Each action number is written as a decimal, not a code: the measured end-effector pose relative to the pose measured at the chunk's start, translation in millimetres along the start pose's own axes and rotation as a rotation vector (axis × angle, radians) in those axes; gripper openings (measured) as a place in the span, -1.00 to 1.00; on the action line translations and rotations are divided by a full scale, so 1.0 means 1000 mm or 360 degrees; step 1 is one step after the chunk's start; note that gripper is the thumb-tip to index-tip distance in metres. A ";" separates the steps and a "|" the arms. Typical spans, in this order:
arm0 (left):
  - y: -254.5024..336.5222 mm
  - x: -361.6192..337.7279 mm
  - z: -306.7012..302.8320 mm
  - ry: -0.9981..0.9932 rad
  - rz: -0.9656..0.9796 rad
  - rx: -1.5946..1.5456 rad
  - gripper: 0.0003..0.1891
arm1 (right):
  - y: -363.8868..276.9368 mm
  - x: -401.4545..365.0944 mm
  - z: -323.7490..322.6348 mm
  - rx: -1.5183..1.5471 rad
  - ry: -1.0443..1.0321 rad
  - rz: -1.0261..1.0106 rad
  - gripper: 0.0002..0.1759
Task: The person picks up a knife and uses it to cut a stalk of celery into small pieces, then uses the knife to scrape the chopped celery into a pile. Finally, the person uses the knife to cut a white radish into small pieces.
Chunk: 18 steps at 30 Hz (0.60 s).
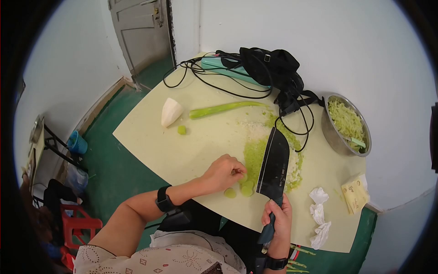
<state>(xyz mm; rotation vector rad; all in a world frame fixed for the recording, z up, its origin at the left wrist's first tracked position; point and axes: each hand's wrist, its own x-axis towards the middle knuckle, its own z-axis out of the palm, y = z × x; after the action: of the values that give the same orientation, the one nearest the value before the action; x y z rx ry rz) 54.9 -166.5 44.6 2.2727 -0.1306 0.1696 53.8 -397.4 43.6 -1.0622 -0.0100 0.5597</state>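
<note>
From afar, I had the right hand point(279, 217) wrapped around a black cleaver point(274, 160), blade over minced greens point(254, 153) on the table point(150, 137); the left hand point(223, 173) curled beside round green slices point(247, 188), its hold unclear. Good cutting called for tucked fingers clear of the edge.

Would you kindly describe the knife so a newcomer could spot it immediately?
On the pale table, find the chopped green vegetable. The knife, gripped in the right hand, overlaps it in view. Broad, rigid and dark with pale lettering, it differs from the black fabric bundle beyond.
</note>
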 end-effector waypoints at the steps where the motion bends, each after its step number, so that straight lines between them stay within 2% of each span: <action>1: -0.002 0.001 0.001 -0.0022 0.0017 0.0034 -0.81 | 0.000 0.000 0.000 0.0003 0.0001 0.0002 -0.81; 11: -0.004 0.013 -0.009 -0.0413 0.0034 0.0067 -0.76 | -0.001 0.000 0.003 -0.0029 0.0011 0.0015 -0.82; 18: 0.000 0.005 -0.002 -0.0239 0.0057 0.0064 -0.77 | -0.001 0.000 0.002 -0.0031 0.0009 0.0000 -0.83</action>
<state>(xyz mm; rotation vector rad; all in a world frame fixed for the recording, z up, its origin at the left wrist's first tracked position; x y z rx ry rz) 59.8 -164.6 46.8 2.3235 -0.2485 0.0197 54.0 -396.0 45.4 -1.0829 -0.0107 0.5576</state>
